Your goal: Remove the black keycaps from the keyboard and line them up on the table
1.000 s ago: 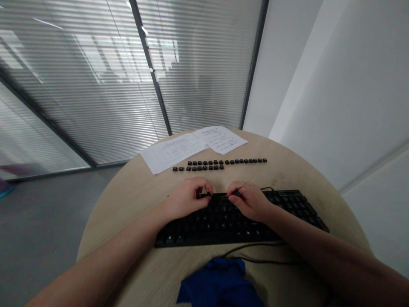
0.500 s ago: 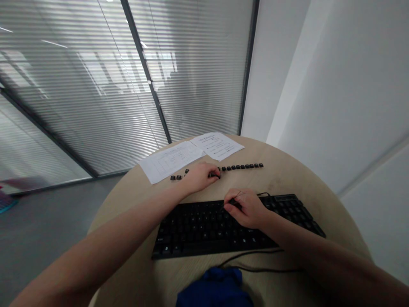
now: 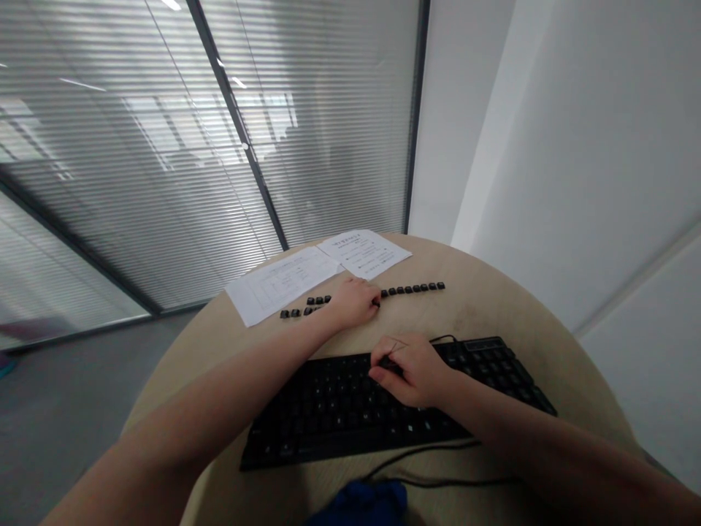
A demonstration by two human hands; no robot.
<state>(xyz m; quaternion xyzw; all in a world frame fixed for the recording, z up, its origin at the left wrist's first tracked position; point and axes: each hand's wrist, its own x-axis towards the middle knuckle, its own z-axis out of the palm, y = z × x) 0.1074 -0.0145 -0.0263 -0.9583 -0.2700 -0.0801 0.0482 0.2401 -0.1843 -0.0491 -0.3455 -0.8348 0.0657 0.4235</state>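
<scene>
A black keyboard (image 3: 334, 409) lies across the near half of a round wooden table. Over its upper middle, my right hand (image 3: 413, 369) is curled, thumb against fingers; something dark shows in the grip, but its kind is hard to make out. Beyond the keyboard, my left hand (image 3: 355, 302) reaches down to the tabletop, fingertips closed around a black keycap (image 3: 376, 301). Loose keycaps form a row (image 3: 416, 288) to the right of this hand. More keycaps (image 3: 296, 313) lie in two short rows to its left, partly hidden by the hand and wrist.
Two printed paper sheets (image 3: 285, 283) rest at the table's far side. A black cable (image 3: 416, 454) runs along the keyboard's near edge, beside a blue cloth-like item (image 3: 364, 504). Behind the table stand a blind-covered glass partition (image 3: 339, 161) and a white wall (image 3: 591, 183).
My left hand has shifted slightly right along the keycaps, uncovering more on the left. My right hand stays closed over the keyboard. The camera view has moved a little.
</scene>
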